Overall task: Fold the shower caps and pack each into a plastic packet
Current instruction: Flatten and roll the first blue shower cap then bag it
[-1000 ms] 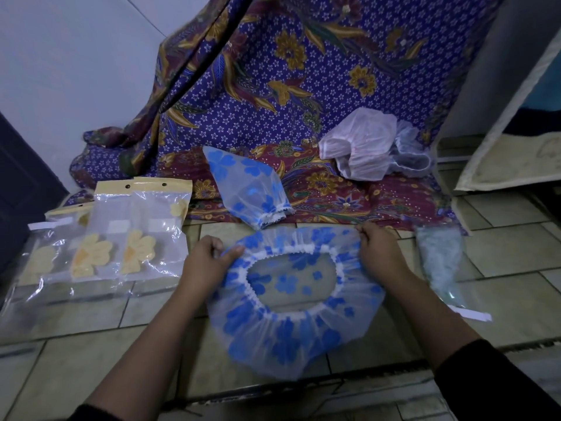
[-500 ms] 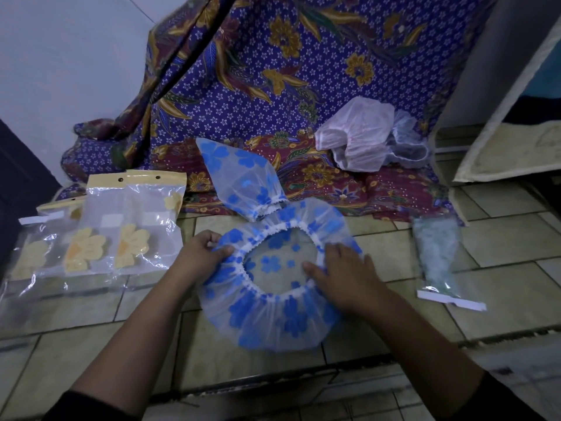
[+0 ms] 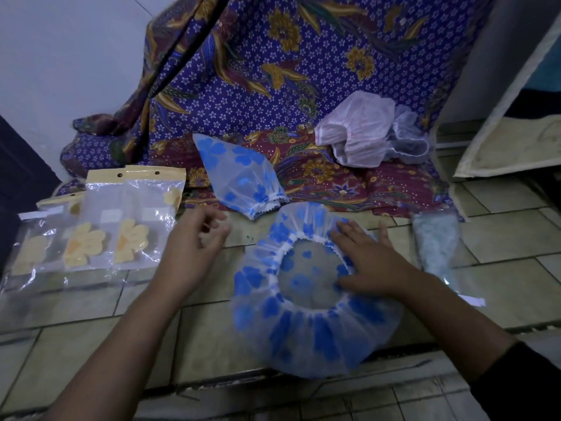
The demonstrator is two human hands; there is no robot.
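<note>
Right grip (image 3: 368,265): flat, palm down, fingers straight and spread, pressing on the right side of the shower cap (image 3: 303,338). Nothing pinched or curled round.

Left grip (image 3: 194,250): hovers just left of the cap, apart from it. Fingers loosely curled, nothing in them. Fingertips blurred.

Shower cap: lies on the floor (image 3: 501,238), opening up. Round, thin translucent plastic, printed with solid blue flowers. Gathered into radial pleats by a white ruffled elastic rim, with the opening a rough circle at centre. Near edge blurred.

Folded cap (image 3: 239,174): same blue-flower plastic, folded to a narrow cone with its white frilled edge toward the person. It rests just beyond the open cap, on the hem of the batik cloth (image 3: 243,86).

Packets (image 3: 127,214): to the left, flat on the floor and overlapping. Clear glossy film, yellow header strips with punched holes, yellow flower shapes. Small white patches on the film; any writing is too blurred to read.

Filled packet (image 3: 437,244): right of the cap, clear film over a pale blue-green crinkled filling, with a white strip at its near end.

Pale caps (image 3: 364,132): a crumpled heap, whitish and sheer, on the cloth behind.

Batik cloth: purple with tiny white stars and gold leaves; the part near the floor is maroon. Floor: beige rectangular tiles with dark grout.
</note>
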